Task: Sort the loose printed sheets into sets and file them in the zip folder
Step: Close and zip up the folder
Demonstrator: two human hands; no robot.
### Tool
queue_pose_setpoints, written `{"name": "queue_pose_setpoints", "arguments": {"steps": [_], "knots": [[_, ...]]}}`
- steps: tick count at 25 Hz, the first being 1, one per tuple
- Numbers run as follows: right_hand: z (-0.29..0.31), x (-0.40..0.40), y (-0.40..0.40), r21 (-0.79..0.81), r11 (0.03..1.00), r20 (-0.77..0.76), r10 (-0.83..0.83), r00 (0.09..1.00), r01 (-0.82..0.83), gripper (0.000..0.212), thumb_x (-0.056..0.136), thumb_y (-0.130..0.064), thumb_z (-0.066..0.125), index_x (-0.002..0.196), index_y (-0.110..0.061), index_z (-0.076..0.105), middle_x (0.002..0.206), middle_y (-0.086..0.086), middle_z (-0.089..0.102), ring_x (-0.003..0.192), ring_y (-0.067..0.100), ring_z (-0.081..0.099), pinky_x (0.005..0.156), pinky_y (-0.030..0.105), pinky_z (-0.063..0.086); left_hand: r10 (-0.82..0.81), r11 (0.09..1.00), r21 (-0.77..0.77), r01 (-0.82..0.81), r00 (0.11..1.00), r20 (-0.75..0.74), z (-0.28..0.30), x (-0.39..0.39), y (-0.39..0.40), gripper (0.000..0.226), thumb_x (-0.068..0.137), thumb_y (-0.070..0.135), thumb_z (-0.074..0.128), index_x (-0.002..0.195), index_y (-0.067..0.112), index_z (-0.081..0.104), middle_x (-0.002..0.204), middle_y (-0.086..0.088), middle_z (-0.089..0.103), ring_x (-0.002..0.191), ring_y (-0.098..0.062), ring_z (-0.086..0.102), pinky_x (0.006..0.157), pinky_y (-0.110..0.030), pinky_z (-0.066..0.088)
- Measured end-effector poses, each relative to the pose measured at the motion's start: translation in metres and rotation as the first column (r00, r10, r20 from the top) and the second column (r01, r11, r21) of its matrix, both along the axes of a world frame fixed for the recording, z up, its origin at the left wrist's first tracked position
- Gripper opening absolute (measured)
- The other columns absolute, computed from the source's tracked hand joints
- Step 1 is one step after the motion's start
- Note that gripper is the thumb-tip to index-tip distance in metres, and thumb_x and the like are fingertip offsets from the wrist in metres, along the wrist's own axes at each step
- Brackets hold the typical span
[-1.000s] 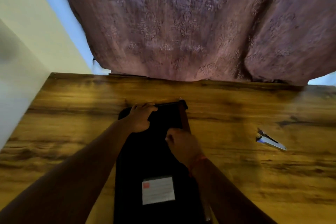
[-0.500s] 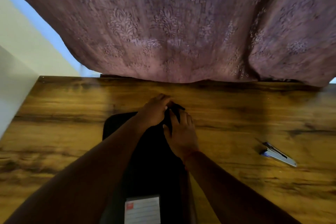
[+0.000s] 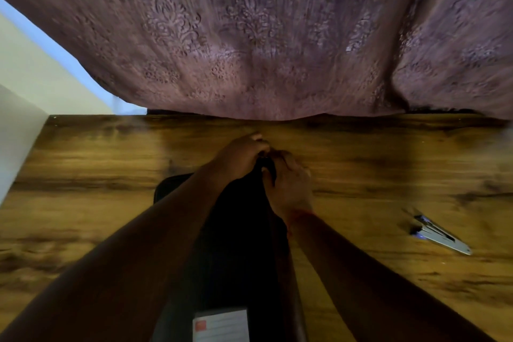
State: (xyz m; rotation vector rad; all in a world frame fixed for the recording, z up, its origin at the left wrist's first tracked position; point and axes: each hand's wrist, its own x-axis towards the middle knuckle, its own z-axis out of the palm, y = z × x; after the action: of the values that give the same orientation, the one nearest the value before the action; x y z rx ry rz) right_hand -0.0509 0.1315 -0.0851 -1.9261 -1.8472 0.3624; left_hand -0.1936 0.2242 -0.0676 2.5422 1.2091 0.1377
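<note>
A black zip folder (image 3: 238, 244) with a white label (image 3: 220, 326) lies at the near edge of the wooden desk (image 3: 83, 175), running toward the middle. At its far corner the left hand (image 3: 241, 157) and right hand (image 3: 288, 183) curl onto it, apparently pinching the zipper; blur hides the pull. A snagged zip could jam there. A metal stapler (image 3: 441, 236) lies toward the right edge. Embossed mauve curtain (image 3: 249, 36) hangs behind.
</note>
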Motion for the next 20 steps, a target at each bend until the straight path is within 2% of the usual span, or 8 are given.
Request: {"name": "queue_pose_setpoints", "arguments": {"steps": [1,4,8,13,16,20], "knots": [[0.000,0.000,0.000,0.018,1.000,-0.003,0.007,1.000,-0.007,0.041,0.093,-0.044,0.037,0.122,-0.025,0.057,0.121,-0.007,0.056,0.104,0.016,0.058,0.085,0.039,0.046,0.024,0.999,-0.030,-0.023,0.999,0.035,0.000,0.000,0.000,0.026,0.083,0.025,0.067,0.109,0.022,0.068,0.121,-0.004,0.057,0.105,-0.022,0.059,0.077,-0.019,0.033],[0.000,0.001,-0.001,0.052,0.999,-0.040,0.009,0.999,-0.007,0.027,0.094,-0.038,0.044,0.110,-0.025,0.061,0.110,-0.006,0.059,0.095,0.016,0.059,0.081,0.040,0.047,0.011,1.000,0.018,-0.012,0.997,0.070,0.000,0.000,-0.002,0.023,0.082,0.021,0.067,0.105,0.019,0.069,0.107,-0.002,0.059,0.093,-0.022,0.060,0.070,-0.020,0.032],[0.006,0.011,0.005,-0.054,0.998,-0.134,0.006,0.991,-0.013,0.029,0.090,-0.027,0.048,0.114,-0.026,0.064,0.113,-0.003,0.057,0.091,0.021,0.061,0.079,0.039,0.051,0.028,0.999,0.018,-0.031,0.991,0.128,0.002,-0.005,-0.005,0.012,0.081,0.006,0.059,0.089,0.013,0.063,0.095,-0.004,0.055,0.082,-0.022,0.057,0.063,-0.025,0.031],[0.002,0.019,0.016,-0.110,0.988,0.079,0.118,0.990,-0.110,0.032,0.092,-0.027,0.052,0.123,-0.031,0.058,0.120,-0.002,0.050,0.091,0.024,0.061,0.073,0.033,0.052,0.042,0.999,0.005,-0.043,0.987,0.152,0.004,-0.008,-0.006,0.009,0.081,0.005,0.058,0.083,0.013,0.059,0.090,-0.001,0.051,0.078,-0.022,0.054,0.060,-0.030,0.038],[0.004,0.027,0.025,-0.109,0.987,0.092,0.130,0.987,-0.120,0.030,0.091,-0.028,0.053,0.120,-0.030,0.058,0.120,-0.002,0.049,0.087,0.021,0.061,0.067,0.028,0.043,0.010,1.000,0.020,-0.012,0.996,0.090,0.004,-0.007,-0.005,0.014,0.080,0.000,0.059,0.081,0.013,0.057,0.089,-0.003,0.051,0.078,-0.023,0.053,0.060,-0.032,0.036],[0.005,0.027,0.027,-0.119,0.988,0.148,0.116,0.982,-0.099,0.026,0.090,-0.030,0.051,0.116,-0.028,0.056,0.122,-0.004,0.046,0.085,0.021,0.061,0.064,0.030,0.043,-0.016,1.000,0.021,0.015,0.999,0.042,0.005,-0.016,-0.003,0.021,0.076,0.001,0.060,0.078,0.020,0.052,0.086,0.003,0.047,0.076,-0.022,0.052,0.059,-0.028,0.027]]}}
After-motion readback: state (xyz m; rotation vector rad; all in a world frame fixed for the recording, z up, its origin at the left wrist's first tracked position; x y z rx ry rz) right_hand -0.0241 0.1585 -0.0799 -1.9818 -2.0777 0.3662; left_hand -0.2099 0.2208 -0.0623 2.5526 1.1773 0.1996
